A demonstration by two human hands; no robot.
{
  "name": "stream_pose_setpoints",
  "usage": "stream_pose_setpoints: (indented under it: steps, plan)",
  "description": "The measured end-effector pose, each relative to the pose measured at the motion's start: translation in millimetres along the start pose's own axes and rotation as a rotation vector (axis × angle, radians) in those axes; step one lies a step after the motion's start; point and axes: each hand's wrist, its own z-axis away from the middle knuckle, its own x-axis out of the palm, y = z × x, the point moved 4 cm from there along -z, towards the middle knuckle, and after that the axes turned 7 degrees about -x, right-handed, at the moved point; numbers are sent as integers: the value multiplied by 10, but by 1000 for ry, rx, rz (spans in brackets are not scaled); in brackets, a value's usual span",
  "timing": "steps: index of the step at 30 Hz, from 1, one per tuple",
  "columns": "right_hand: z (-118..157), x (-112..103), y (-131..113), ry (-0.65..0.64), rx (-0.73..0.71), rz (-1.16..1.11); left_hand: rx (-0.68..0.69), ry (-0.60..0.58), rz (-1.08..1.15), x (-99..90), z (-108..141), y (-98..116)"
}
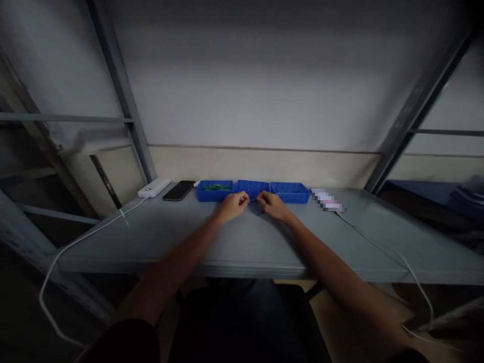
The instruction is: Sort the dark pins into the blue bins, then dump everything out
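Observation:
My left hand (235,205) is closed in a pinch just in front of the middle blue bin (252,185). Close on its right, my right hand (272,204) is pinched too, fingertips facing the left ones. A thin, light sliver shows in the gap between the fingertips, too small to name. Under the right fingers is a small dark bit (260,213), its kind unclear. Green pieces (215,187) lie in the left blue bin (212,196). The right blue bin (290,197) stands beside the middle one; its contents cannot be made out.
On the grey table (242,247), a white power bank (154,187) with a cable and a dark phone (179,190) lie left of the bins. A blurred-out phone (327,200) with a cable lies right. Metal uprights (138,146) flank the table; a wall rises behind.

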Motion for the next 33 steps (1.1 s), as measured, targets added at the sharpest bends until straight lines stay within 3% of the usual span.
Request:
stream_pose_setpoints:
  steps: [33]
  plan:
    - [-1, 5, 22, -4, -10, -2, 3, -14, 12, 8, -2, 34]
